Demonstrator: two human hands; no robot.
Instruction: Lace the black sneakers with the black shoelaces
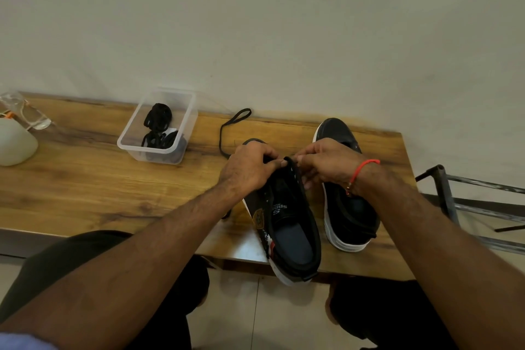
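Head view, close, looking down; table (85,179) ahead

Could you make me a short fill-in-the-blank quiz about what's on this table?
1. Spare black laces lie in a clear plastic ____.
2. Both hands work on the sneaker to the ____ of the other sneaker.
3. The right hand has a ____ thread around its wrist.
4. The table is made of ____.

Answers: container; left; red; wood

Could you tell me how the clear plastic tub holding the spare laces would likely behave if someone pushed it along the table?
The clear tub looks thin-walled and holds only coiled black laces, so it is probably light and would slide easily on the smooth wooden table. Its low, wide shape suggests it is unlikely to tip.
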